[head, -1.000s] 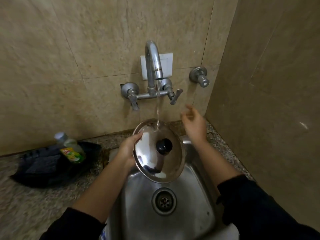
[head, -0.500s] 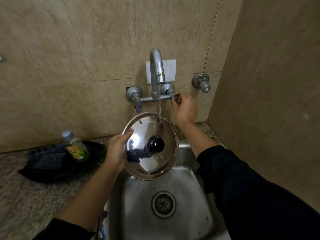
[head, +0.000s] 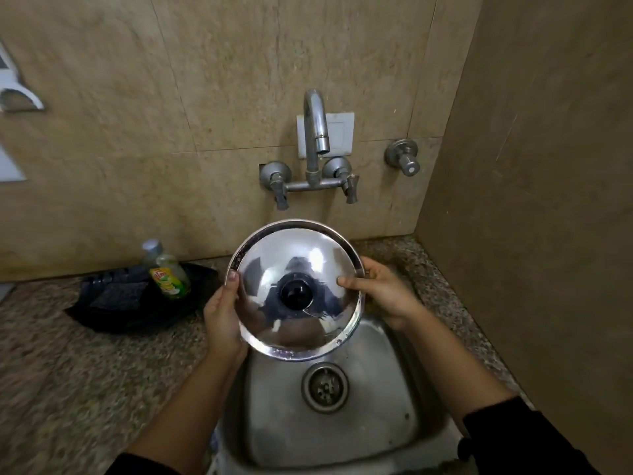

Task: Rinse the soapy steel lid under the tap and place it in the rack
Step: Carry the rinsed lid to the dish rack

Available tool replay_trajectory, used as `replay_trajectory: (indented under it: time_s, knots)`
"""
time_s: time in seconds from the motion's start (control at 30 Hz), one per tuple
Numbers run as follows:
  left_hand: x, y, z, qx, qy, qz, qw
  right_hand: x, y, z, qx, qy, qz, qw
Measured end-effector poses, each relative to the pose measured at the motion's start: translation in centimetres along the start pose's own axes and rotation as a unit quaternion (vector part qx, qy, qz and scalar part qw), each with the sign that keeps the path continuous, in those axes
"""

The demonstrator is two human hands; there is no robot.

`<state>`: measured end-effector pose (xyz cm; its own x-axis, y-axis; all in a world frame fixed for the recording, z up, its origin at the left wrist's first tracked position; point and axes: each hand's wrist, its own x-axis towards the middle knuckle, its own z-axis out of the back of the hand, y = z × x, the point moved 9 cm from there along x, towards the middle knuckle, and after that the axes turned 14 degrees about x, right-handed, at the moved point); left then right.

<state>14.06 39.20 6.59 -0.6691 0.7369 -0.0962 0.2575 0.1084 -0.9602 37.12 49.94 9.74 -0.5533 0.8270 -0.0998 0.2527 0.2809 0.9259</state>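
A round shiny steel lid (head: pixel 318 255) with a black knob in its middle is held over the back of the steel sink (head: pixel 383 382), top side facing me. My left hand (head: pixel 221 315) grips its left rim, thumb on the top face. My right hand (head: pixel 383 293) holds the right rim, thumb on the dome. The wall tap (head: pixel 317 132) stands above and behind the lid; no water runs from its spout. A few drops cling to the lid's lower edge.
A black tray (head: pixel 102 310) with a scrub pad and a green dish-soap bottle (head: pixel 168 272) sits on the speckled counter at the left. A wall closes in on the right. A separate valve (head: pixel 402 157) sticks out right of the tap. The drain (head: pixel 325 387) lies below the lid.
The water stream has stopped. My right hand left the tap's right handle and came down to grip the lid's right rim. The lid has moved slightly lower and away from the spout.
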Motion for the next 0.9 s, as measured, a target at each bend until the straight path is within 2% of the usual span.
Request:
replay_trajectory:
  time_s: [0.1, 0.2, 0.4, 0.53, 0.67, 0.9]
  knots:
    - [-0.8, 1.1, 1.1, 0.053, -0.026, 0.01, 0.998, -1.1, 2.6, -2.0, -0.05, 0.017, 0.065, 0.996]
    - [-1.7, 2.6, 1.2, 0.129, 0.009, 0.034, 0.991, -2.2, 4.5, -4.0, -0.168, 0.011, 0.127, 0.978]
    - [-2.7, 3.4, 1.8, 0.172, 0.012, 0.087, 0.981, -3.4, 6.0, -7.6, -0.262, 0.017, 0.177, 0.949]
    - [-2.0, 1.2, 4.1, 0.153, -0.017, 0.09, 0.984, -2.9, 7.1, -10.0, -0.195, 0.022, 0.193, 0.961]
    - [-0.1, -3.8, 9.2, 0.135, -0.063, 0.077, 0.986, -0.9, 6.5, -13.8, -0.038, -0.007, 0.182, 0.982]
    - [3.0, -15.9, 26.3, 0.113, -0.146, 0.032, 0.982, 4.2, -1.5, -29.5, 0.184, -0.039, 0.058, 0.981]
